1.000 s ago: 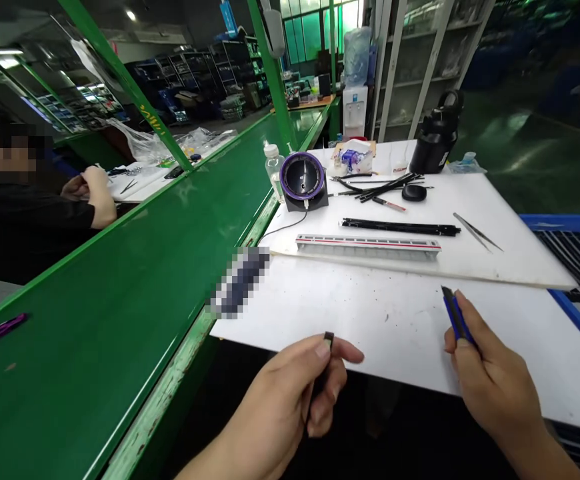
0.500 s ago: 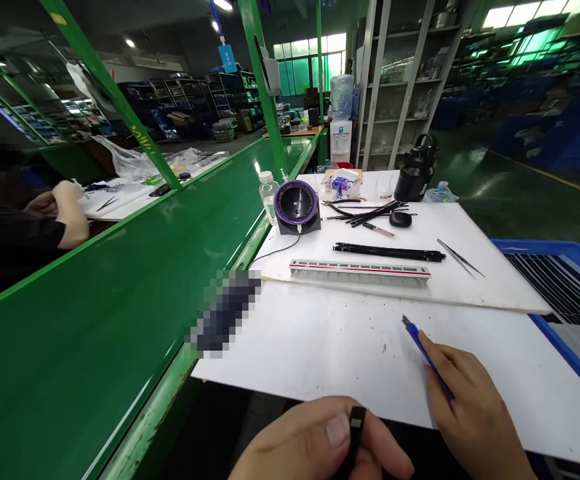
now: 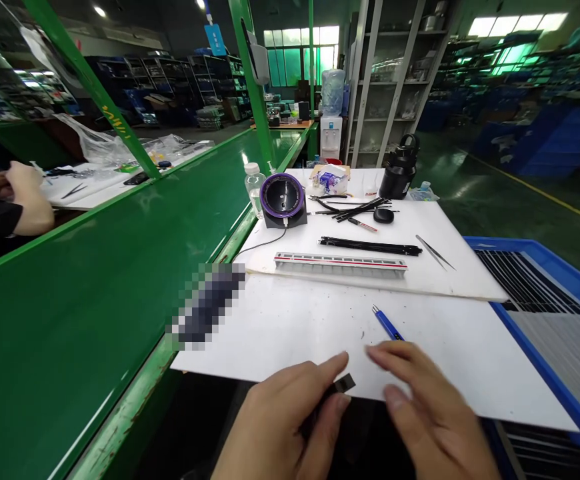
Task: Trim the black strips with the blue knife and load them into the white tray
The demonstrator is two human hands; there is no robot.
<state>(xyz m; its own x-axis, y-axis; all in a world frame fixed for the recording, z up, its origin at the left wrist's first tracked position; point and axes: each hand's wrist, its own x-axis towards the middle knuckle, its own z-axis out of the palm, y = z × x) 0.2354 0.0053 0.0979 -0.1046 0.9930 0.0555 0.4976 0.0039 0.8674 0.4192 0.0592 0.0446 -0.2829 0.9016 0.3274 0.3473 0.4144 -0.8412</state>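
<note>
My left hand (image 3: 290, 417) is closed on a small black part (image 3: 344, 383), whose end sticks out past the thumb and index finger at the table's front edge. Just right of it, my right hand (image 3: 427, 407) has its fingers apart and holds nothing; it is slightly blurred. A blue utility knife (image 3: 387, 323) lies on the white table (image 3: 290, 327) beyond my right fingers. Farther back, on a raised white board (image 3: 440, 280), rest a white model train car body with a red stripe (image 3: 340, 262), a bundle of black strips (image 3: 370, 247) and tweezers (image 3: 435, 252).
A purple-rimmed round device (image 3: 283, 197), a clear bottle (image 3: 254, 183), a black flask (image 3: 399, 170) and a black case (image 3: 383, 215) stand at the back. Blue bin (image 3: 540, 250) is at right. A person's arm (image 3: 30, 200) shows beyond the green partition (image 3: 120, 267).
My right hand has let go of the blue knife, which now lies on the table, and has moved left toward my left hand. My left hand has turned the black part, and the view has shifted.
</note>
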